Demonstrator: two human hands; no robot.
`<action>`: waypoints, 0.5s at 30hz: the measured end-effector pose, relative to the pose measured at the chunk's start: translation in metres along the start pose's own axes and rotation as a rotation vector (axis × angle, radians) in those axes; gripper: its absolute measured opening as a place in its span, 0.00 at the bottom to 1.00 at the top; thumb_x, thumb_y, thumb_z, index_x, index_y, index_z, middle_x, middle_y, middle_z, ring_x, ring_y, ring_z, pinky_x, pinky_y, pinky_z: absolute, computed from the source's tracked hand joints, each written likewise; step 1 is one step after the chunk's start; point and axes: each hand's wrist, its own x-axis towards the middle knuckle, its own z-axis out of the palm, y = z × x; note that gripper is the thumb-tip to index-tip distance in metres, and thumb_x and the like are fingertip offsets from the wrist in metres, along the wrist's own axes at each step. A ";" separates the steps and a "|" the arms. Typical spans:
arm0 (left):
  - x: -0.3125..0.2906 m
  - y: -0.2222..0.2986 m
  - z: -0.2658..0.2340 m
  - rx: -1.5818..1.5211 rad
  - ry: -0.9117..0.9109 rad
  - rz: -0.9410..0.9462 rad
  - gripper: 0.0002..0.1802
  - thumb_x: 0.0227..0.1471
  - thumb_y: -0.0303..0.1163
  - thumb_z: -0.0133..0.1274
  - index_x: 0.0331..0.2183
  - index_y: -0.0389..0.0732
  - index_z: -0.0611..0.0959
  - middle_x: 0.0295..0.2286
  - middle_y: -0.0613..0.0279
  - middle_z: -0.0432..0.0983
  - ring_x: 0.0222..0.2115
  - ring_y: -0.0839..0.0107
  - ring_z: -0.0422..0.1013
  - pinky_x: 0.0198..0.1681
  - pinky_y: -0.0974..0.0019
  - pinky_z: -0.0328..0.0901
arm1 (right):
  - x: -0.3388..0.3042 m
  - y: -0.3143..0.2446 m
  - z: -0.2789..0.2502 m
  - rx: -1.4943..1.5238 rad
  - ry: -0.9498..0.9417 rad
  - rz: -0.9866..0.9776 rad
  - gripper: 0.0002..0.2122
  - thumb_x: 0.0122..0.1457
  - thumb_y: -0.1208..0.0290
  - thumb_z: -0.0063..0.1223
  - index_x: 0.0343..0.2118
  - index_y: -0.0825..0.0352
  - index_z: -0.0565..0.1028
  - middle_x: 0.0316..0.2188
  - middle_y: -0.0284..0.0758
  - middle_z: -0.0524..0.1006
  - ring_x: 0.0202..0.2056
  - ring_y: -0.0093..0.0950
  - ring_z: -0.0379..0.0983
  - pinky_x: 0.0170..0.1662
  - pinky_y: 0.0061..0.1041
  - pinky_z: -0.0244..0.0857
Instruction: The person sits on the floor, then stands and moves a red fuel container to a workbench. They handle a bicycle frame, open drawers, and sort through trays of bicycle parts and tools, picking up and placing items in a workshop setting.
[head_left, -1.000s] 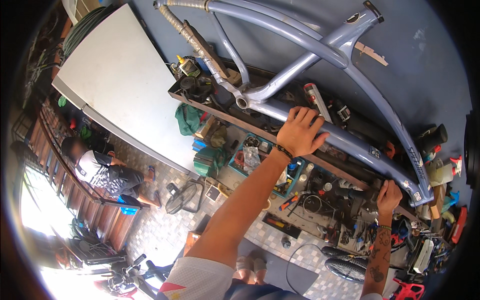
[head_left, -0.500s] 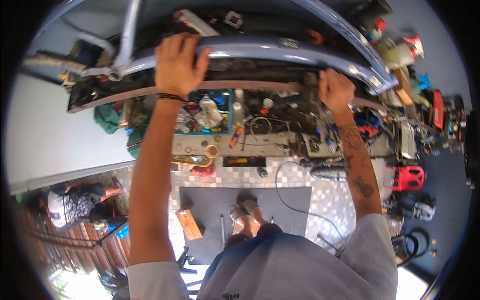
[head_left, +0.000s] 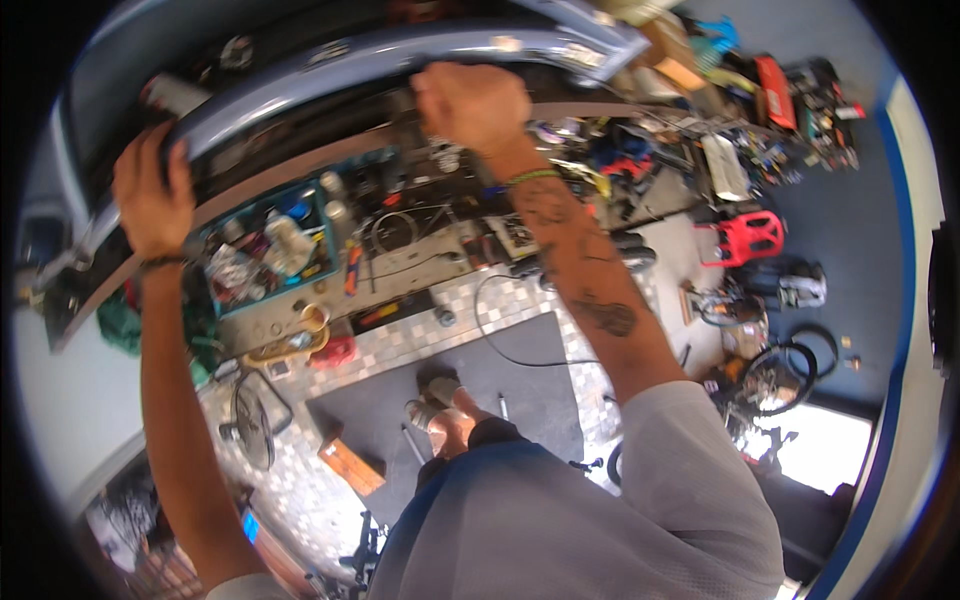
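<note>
Bike frame [head_left: 400, 50] up top, ahead of the person — long tube [head_left: 270, 90] slanting low L to high R, shelf edge [head_left: 290, 165] below. L hand [head_left: 153, 190] looks nearer: fingers over tube's L stretch, thumb apart, gripping or not, can't tell. R hand [head_left: 475, 105] balled into fist by tube's lower side — contents hidden.

The top edge cuts off the bicycle frame [head_left: 400, 48], and small items [head_left: 625, 165] on the workbench [head_left: 325, 288] blur beyond telling.
</note>
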 end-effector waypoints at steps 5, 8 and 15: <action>-0.001 -0.015 0.011 0.022 -0.041 0.040 0.18 0.70 0.41 0.51 0.54 0.42 0.83 0.50 0.52 0.79 0.52 0.47 0.74 0.56 0.49 0.67 | -0.002 0.005 0.007 -0.005 0.012 -0.007 0.13 0.61 0.60 0.62 0.23 0.56 0.73 0.17 0.28 0.74 0.19 0.32 0.75 0.24 0.33 0.69; -0.004 -0.023 0.015 0.048 -0.072 0.032 0.20 0.71 0.41 0.48 0.55 0.42 0.82 0.51 0.51 0.79 0.53 0.47 0.73 0.57 0.49 0.66 | -0.003 0.006 0.014 0.005 0.067 -0.004 0.13 0.61 0.60 0.62 0.22 0.56 0.73 0.16 0.27 0.73 0.18 0.31 0.74 0.23 0.33 0.68; -0.008 -0.031 0.019 0.071 -0.103 0.045 0.21 0.73 0.44 0.45 0.55 0.43 0.82 0.52 0.53 0.79 0.52 0.47 0.74 0.56 0.48 0.66 | -0.006 0.000 0.015 -0.050 0.085 0.025 0.17 0.61 0.57 0.62 0.17 0.55 0.73 0.13 0.26 0.72 0.16 0.30 0.73 0.23 0.29 0.67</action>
